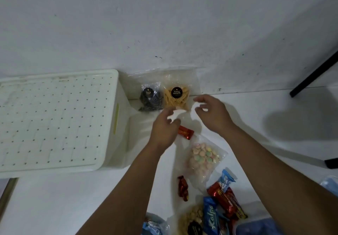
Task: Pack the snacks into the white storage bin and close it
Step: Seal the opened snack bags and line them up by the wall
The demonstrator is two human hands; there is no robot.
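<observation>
The white storage bin (54, 117) stands at the left with its perforated lid on. Two clear bags lean on the wall beside it: one of dark snacks (150, 97), one of yellow sticks (176, 95). My left hand (164, 126) and my right hand (214, 114) hover just in front of the yellow-stick bag, fingers loosely spread, holding nothing. A red wrapped bar (185, 132) lies right by my left hand. Nearer me lie a clear bag of pastel sweets (204, 157) and a small red wrapper (182, 188).
A pile of snacks sits at the bottom edge, with a blue packet (210, 218) and red bars (226, 201). A blue-lidded container (256, 227) is at the bottom right. A black furniture leg (314, 75) slants down at the right. The wall runs close behind the bags.
</observation>
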